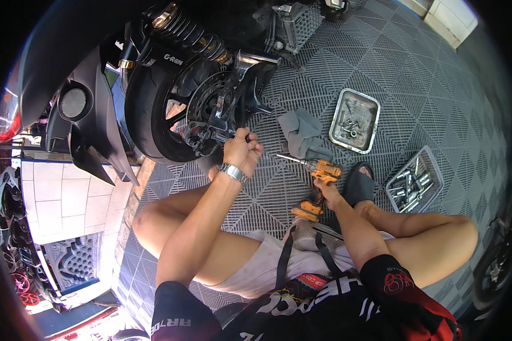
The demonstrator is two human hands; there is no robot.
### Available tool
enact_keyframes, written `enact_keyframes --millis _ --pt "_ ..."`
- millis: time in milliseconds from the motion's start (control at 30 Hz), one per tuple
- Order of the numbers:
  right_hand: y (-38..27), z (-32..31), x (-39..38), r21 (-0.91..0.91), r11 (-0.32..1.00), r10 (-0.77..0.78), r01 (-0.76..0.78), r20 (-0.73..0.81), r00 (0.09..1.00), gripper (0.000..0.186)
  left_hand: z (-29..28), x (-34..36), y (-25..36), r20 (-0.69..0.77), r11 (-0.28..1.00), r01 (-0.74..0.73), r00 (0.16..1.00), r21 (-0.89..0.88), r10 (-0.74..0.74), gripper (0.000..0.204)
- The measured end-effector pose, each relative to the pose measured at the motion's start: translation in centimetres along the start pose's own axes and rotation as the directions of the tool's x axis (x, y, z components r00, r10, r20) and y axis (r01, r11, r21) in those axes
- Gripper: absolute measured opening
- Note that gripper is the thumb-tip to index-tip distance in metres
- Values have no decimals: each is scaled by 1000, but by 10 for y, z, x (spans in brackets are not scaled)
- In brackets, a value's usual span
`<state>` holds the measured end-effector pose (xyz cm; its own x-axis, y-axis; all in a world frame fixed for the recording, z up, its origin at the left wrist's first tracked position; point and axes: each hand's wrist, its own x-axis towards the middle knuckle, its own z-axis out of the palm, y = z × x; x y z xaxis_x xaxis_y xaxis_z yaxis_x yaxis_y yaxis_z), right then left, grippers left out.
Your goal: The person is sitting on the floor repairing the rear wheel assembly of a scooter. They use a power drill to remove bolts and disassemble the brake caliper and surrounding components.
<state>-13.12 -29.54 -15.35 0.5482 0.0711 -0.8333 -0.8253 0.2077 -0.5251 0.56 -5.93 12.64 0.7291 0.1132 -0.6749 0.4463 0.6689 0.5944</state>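
Note:
My left hand point(243, 152), with a metal watch point(233, 173) at the wrist, is closed beside the hub of a motorcycle's rear wheel point(148, 108). Its fingers pinch together around something small and dark, too hidden to name. Just left of it sits the brake caliper point(199, 138), under the swingarm point(224, 113) and the brake disc point(202, 99). My right hand point(327, 191) grips the handle of an orange and black cordless drill point(326, 169). The drill's long metal bit point(293, 159) points left, toward the wheel. A grey cloth point(304, 133) lies just beyond the bit.
A metal tray point(354, 120) with bolts and small parts stands on the grey tiled floor point(301, 79). A clear plastic bin point(414, 181) of sockets lies farther right, past my sandalled foot point(359, 184). Black bodywork point(91, 119) hangs at the left; a shock absorber point(190, 34) rises above the wheel.

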Motion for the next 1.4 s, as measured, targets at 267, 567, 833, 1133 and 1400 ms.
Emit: enact_keyframes --millis 267,567,833,1133,1400 --pt "-81 90 5 -935 -138 -143 326 344 928 27 2 -6 5 -13 996 71 997 -47 -72 10" --pt "-94 216 78 -723 -54 -397 689 649 649 28 11 -10 11 -137 991 135 981 -18 -136 11" --pt "-76 206 124 -614 -241 -294 751 784 547 34 8 -6 10 -86 979 192 977 -62 -197 14" --pt "-125 185 86 -661 -23 -683 750 558 471 23 -1 -2 12 3 968 237 971 -81 -237 15" --pt "-182 54 52 -499 496 -868 711 -295 398 19 -4 -4 16 -21 963 238 970 -122 -243 18"
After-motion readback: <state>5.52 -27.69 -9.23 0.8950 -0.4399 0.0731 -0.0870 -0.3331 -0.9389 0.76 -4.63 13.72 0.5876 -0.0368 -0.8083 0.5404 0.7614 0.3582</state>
